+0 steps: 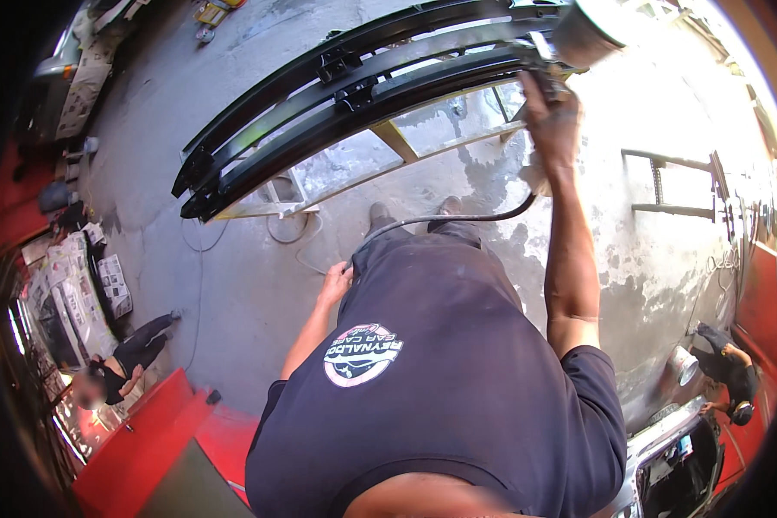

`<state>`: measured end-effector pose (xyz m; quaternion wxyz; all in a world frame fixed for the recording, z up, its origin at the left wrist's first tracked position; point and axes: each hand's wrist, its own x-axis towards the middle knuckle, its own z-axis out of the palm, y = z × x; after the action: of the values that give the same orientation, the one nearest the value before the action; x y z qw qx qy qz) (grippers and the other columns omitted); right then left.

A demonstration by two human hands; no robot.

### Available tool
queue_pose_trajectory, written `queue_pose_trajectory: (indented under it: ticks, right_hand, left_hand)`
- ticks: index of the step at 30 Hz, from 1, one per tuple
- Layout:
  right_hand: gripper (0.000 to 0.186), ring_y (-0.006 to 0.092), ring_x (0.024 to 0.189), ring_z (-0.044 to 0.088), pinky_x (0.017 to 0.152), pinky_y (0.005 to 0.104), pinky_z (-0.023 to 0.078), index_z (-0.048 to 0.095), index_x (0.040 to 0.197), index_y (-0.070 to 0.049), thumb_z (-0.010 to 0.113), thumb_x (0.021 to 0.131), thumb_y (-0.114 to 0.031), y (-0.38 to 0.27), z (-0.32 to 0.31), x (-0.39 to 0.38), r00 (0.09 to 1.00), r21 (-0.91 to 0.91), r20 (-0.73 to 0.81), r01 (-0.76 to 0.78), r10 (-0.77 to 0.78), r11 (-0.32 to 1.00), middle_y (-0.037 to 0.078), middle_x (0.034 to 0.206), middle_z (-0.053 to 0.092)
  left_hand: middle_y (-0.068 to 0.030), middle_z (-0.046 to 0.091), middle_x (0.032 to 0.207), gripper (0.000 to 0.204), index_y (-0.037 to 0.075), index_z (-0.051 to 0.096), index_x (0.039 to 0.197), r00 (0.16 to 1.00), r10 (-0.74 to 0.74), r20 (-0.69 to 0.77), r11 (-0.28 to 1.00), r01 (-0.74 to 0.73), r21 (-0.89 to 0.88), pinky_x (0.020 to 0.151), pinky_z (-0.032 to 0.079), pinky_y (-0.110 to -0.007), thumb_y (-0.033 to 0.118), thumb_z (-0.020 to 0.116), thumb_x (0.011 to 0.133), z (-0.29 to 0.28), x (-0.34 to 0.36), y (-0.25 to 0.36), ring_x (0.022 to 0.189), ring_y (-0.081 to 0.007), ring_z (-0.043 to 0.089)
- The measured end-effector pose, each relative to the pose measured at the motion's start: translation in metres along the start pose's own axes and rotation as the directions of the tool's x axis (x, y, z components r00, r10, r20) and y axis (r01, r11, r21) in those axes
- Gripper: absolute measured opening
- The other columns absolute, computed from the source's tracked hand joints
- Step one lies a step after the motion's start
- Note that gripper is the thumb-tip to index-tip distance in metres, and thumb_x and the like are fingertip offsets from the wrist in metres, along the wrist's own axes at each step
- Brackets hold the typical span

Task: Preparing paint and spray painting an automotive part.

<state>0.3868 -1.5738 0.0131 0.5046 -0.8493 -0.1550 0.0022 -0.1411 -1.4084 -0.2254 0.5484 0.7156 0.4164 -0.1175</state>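
Dark shirt (466,345) closest, on my own chest. Right hand (557,121) wrapped around spray gun (537,59), grey cup (583,34) attached — gun by right end of black rails (315,104), laid across pale ladder-like frame (394,141). Hose (457,217) crosses my legs; left hand (337,283) beside my hip — can't tell if gripping hose.

Ladder-like stand (394,141) bears black rails (278,154) (glossy); concrete floor (250,319) below.

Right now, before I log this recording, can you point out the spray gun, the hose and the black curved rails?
Spray gun (573,41): head view, on its cup.
Hose (475,217): head view, on its middle stretch.
Black curved rails (355,96): head view, on a bracket.
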Motion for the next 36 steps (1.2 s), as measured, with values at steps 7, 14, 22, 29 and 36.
queue_pose_trajectory:
  ticks: [7, 14, 22, 29, 36]
  right_hand:
    - [0.031, 0.0175, 0.075, 0.07, 0.071, 0.036, 0.055, 0.073, 0.118, -0.007, 0.076, 0.095, -0.028, -0.057, 0.06, -0.033, 0.858, 0.176, 0.482, 0.103, -0.177, 0.979, 0.014, 0.09, 0.077]
    - [0.026, 0.0167, 0.071, 0.064, 0.07, 0.0362, 0.052, 0.073, 0.11, -0.002, 0.076, 0.093, -0.022, -0.054, 0.036, -0.015, 0.848, 0.185, 0.435, 0.245, -0.303, 0.952, 0.014, 0.08, 0.071]
    - [0.028, 0.0137, 0.059, 0.059, 0.057, 0.0315, 0.047, 0.076, 0.101, -0.003, 0.075, 0.094, -0.031, 0.002, -0.057, 0.065, 1.0, -0.044, -0.002, -0.029, 0.029, 0.999, 0.006, 0.069, 0.065]
    - [0.032, 0.0188, 0.055, 0.062, 0.058, 0.0385, 0.052, 0.075, 0.1, 0.0, 0.072, 0.095, -0.032, 0.023, -0.092, 0.076, 0.931, -0.35, -0.349, -0.025, -0.106, 0.936, 0.012, 0.066, 0.067]
    - [0.037, 0.0092, 0.053, 0.061, 0.046, 0.025, 0.049, 0.074, 0.097, 0.002, 0.074, 0.096, -0.035, -0.011, -0.064, 0.025, 0.991, 0.106, 0.0, -0.132, 0.132, 0.986, 0.005, 0.076, 0.069]
  left_hand:
    - [-0.0027, 0.06, 0.073, 0.03, 0.002, 0.066, 0.088, 0.981, -0.192, -0.004, 0.96, 0.187, -0.209, 0.064, 0.045, -0.033, 0.03, 0.065, 0.098, 0.018, -0.002, -0.037, 0.068, -0.0142, 0.054]
    - [-0.0033, 0.058, 0.068, 0.03, 0.001, 0.065, 0.083, 0.996, -0.065, 0.067, 0.998, 0.066, -0.019, 0.063, 0.045, -0.035, 0.027, 0.065, 0.097, 0.005, 0.034, -0.01, 0.065, -0.0146, 0.054]
    - [-0.0052, 0.062, 0.071, 0.023, -0.003, 0.068, 0.092, 0.974, 0.174, 0.142, 0.985, -0.174, -0.011, 0.064, 0.045, -0.034, 0.019, 0.062, 0.096, -0.002, 0.097, 0.08, 0.068, -0.0127, 0.055]
    - [-0.0097, 0.062, 0.07, 0.029, -0.004, 0.067, 0.093, 0.942, 0.252, 0.22, 0.956, -0.278, 0.095, 0.065, 0.045, -0.034, 0.024, 0.064, 0.097, -0.022, 0.117, 0.108, 0.07, -0.0129, 0.053]
    - [-0.0049, 0.061, 0.069, 0.031, -0.004, 0.066, 0.087, 0.929, 0.144, 0.34, 0.969, -0.202, 0.141, 0.062, 0.045, -0.031, 0.026, 0.065, 0.096, -0.041, 0.132, 0.099, 0.066, -0.011, 0.054]
